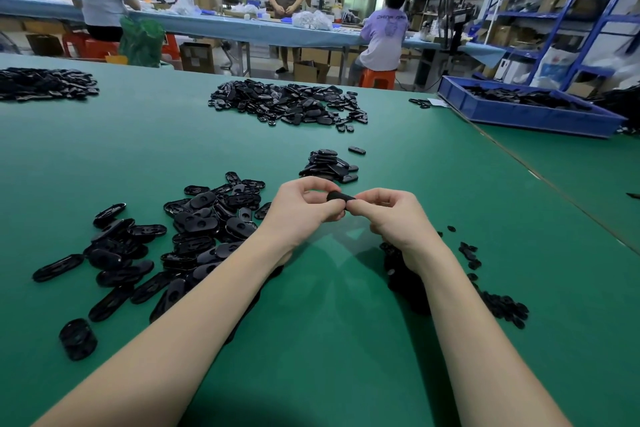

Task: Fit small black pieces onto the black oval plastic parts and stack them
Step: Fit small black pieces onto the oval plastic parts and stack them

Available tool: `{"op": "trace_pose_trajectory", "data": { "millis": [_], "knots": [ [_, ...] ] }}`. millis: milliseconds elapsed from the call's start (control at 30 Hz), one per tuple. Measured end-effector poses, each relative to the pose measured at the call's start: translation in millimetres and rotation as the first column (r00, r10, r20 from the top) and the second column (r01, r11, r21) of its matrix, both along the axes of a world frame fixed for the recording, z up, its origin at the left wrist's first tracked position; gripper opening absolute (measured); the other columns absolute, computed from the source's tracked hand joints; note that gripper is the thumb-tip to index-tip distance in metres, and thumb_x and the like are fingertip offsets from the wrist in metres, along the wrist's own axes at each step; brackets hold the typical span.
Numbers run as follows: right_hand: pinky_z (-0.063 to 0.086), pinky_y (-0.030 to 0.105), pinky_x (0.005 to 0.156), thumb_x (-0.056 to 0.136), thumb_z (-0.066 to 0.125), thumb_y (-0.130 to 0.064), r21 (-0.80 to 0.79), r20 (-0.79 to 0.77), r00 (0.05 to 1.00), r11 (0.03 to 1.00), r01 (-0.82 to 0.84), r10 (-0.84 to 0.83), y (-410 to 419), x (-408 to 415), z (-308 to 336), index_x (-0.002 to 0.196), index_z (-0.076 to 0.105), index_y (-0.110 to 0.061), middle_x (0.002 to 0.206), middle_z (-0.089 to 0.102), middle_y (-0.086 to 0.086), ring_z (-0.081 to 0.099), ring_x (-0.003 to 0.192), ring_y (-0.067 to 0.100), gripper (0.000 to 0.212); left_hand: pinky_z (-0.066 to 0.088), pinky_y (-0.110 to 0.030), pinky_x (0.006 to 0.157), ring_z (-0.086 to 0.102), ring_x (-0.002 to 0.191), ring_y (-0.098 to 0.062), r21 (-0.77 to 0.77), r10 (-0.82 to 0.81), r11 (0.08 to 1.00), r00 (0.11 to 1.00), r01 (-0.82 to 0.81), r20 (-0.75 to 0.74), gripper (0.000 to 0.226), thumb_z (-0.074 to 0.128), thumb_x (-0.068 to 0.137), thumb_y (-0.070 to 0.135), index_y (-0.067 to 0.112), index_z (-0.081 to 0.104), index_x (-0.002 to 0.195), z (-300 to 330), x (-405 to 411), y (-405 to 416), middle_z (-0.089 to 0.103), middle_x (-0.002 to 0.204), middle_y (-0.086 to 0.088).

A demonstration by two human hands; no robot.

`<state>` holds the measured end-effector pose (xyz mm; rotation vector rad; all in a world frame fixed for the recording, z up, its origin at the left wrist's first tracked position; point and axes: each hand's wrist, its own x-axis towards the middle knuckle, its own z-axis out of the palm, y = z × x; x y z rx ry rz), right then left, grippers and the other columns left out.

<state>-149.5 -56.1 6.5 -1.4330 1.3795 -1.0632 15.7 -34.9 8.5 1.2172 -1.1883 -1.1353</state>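
Both hands, left and right, pinch one oval part over green mat (workshop; shirt print unreadable).

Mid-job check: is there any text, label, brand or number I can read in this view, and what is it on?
"CHINA", then a blurred second word: on the back of the lilac T-shirt worn by the seated person.
Label on the brown cardboard box under the far bench: too small to read.
Black oval plastic parts: no readable markings.

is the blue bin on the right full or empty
Partly filled. The blue bin holds a low layer of black parts that stays below its rim, with the inner wall still showing at the near left end.
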Motion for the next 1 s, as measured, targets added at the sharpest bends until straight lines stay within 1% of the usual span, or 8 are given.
{"op": "trace_pose_trajectory", "data": {
  "millis": [233,367,500,633,733,833,900,1000],
  "knots": [
    [0.03,0.013,0.041,0.081,0.082,-0.023,0.011,0.054,0.998,1.0,0.011,-0.012,3.0,1.6,-4.5,0.073,0.071,-0.021,0.054,0.052,-0.013,0.038,0.043,0.003,0.013,0.06,-0.029,0.086,0.073,0.074,-0.018,0.042,-0.009,0.999,0.998,0.012,-0.054,0.02,0.073,0.084,-0.005,0.006,0.069,0.1,0.7,-0.7,-1.1,0.078,0.087,-0.011],
    [0.03,0.011,0.042,0.081,0.081,-0.019,-0.019,0.055,0.998,1.0,0.019,-0.018,3.7,2.5,-3.8,0.074,0.069,-0.018,0.051,0.052,-0.016,0.038,0.042,0.0,0.014,0.06,-0.024,0.08,0.073,0.071,-0.016,0.058,-0.009,0.998,0.996,0.014,-0.085,0.019,0.073,0.084,-0.007,0.007,0.068,0.096,1.4,-1.3,-0.5,0.076,0.084,-0.011],
    [0.031,0.012,0.043,0.08,0.082,-0.019,-0.076,0.01,1.0,0.997,0.018,-0.017,3.7,5.4,-4.0,0.074,0.067,-0.017,0.051,0.055,-0.016,0.04,0.042,0.0,0.016,0.058,-0.02,0.076,0.072,0.068,-0.013,0.056,0.011,0.998,0.999,-0.01,-0.03,0.019,0.075,0.083,-0.004,0.011,0.068,0.093,0.8,-1.7,-0.4,0.076,0.08,-0.006],
    [0.036,0.014,0.049,0.084,0.081,-0.021,-0.121,0.062,0.998,0.993,0.004,0.003,4.3,5.5,-2.7,0.082,0.07,-0.022,0.059,0.061,-0.015,0.045,0.046,-0.001,0.011,0.058,-0.027,0.086,0.072,0.075,-0.018,0.018,0.007,1.0,0.999,-0.006,-0.047,0.018,0.074,0.085,-0.001,0.01,0.069,0.099,3.1,2.8,-2.0,0.078,0.089,-0.013],
    [0.04,0.014,0.05,0.085,0.08,-0.023,-0.199,-0.072,0.996,0.978,-0.069,0.055,5.1,2.0,-0.2,0.095,0.071,-0.033,0.071,0.072,-0.013,0.047,0.046,0.002,0.017,0.059,-0.026,0.087,0.073,0.073,-0.016,0.046,0.016,0.999,0.996,-0.012,-0.092,0.019,0.071,0.087,-0.003,0.007,0.068,0.103,2.6,6.7,-2.6,0.078,0.093,-0.014],
    [0.038,0.012,0.05,0.082,0.081,-0.027,-0.293,-0.235,0.972,0.954,-0.063,-0.008,2.5,2.7,-3.4,0.092,0.073,-0.035,0.073,0.072,-0.019,0.04,0.043,0.004,0.016,0.06,-0.021,0.08,0.072,0.069,-0.014,0.059,0.011,0.998,0.993,-0.004,-0.113,0.02,0.068,0.089,-0.005,0.004,0.069,0.106,2.3,8.3,-3.4,0.077,0.093,-0.014],
    [0.037,0.014,0.052,0.081,0.081,-0.032,-0.318,-0.272,0.96,0.948,-0.027,-0.064,0.3,2.9,-6.0,0.09,0.073,-0.036,0.073,0.071,-0.024,0.041,0.044,0.005,0.013,0.059,-0.019,0.079,0.073,0.071,-0.013,0.054,-0.01,0.998,0.994,0.016,-0.108,0.021,0.068,0.09,-0.003,0.005,0.069,0.109,3.5,8.7,-5.2,0.077,0.089,-0.01],
    [0.042,0.02,0.056,0.081,0.081,-0.039,-0.322,-0.309,0.938,0.945,0.049,-0.154,-4.2,0.3,-7.3,0.089,0.073,-0.039,0.076,0.07,-0.029,0.051,0.05,0.0,0.012,0.06,-0.026,0.086,0.072,0.078,-0.015,0.058,-0.008,0.998,0.999,0.01,-0.042,0.023,0.07,0.091,0.009,0.01,0.067,0.114,4.0,11.4,-9.1,0.075,0.096,-0.007]
  ]
}}
